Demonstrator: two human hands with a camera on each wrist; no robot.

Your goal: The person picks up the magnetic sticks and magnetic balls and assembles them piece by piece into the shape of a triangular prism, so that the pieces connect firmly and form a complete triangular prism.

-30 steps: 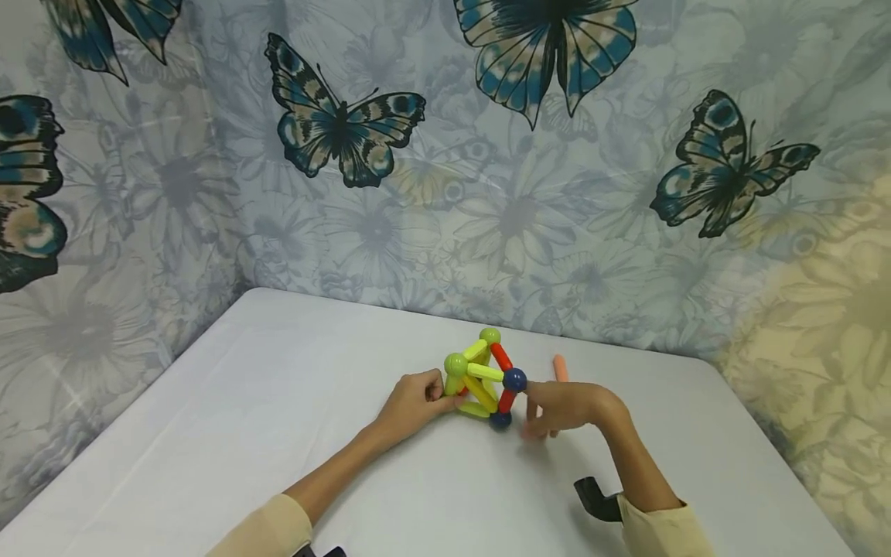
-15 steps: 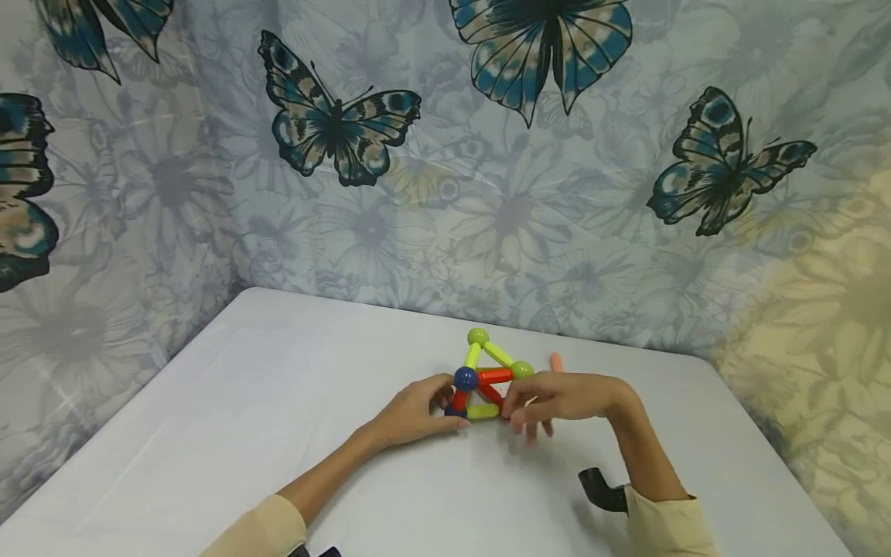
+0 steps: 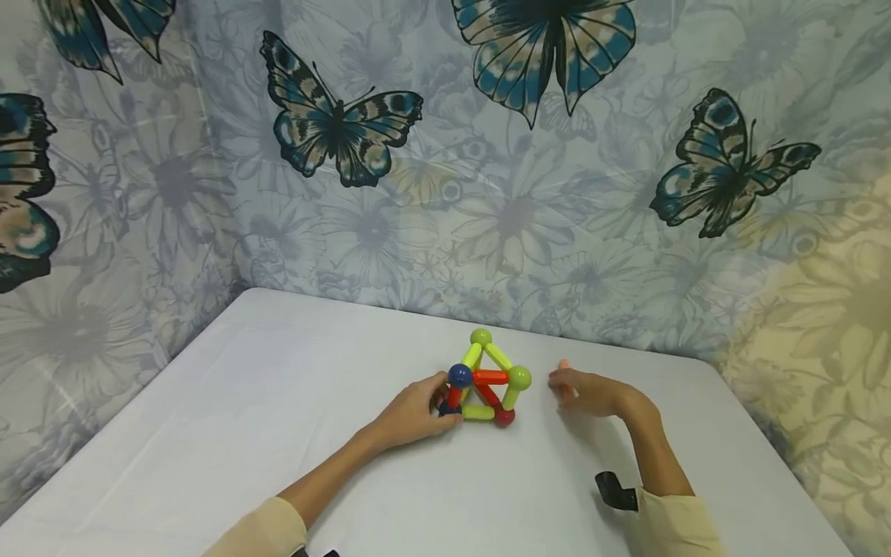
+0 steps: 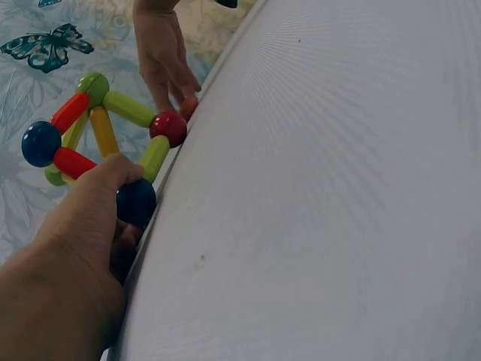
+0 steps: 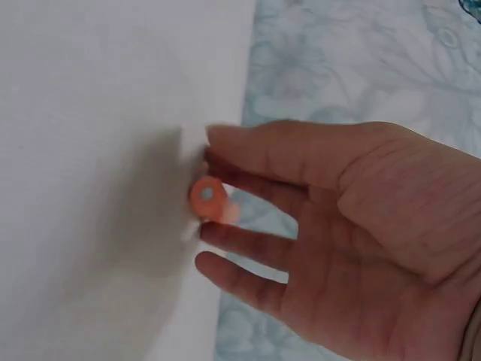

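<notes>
A frame of magnetic balls and sticks stands on the white table. It has blue, green and red balls joined by red, yellow and lime sticks. My left hand grips its lower left corner, with the thumb by a blue ball in the left wrist view. To the right, my right hand reaches over an orange magnetic stick. In the right wrist view, the stick's end faces the palm, between loosely bent, spread fingers; the fingertips are close to it, and I cannot make out a firm pinch.
The white table runs back to a wall covering printed with butterflies and flowers. Near my right sleeve, a black strap-like piece sticks out over the table.
The frame has been turned, so its blue balls are now at left and a red ball shows at lower right. My right hand has left the frame and moved right to the orange stick.
</notes>
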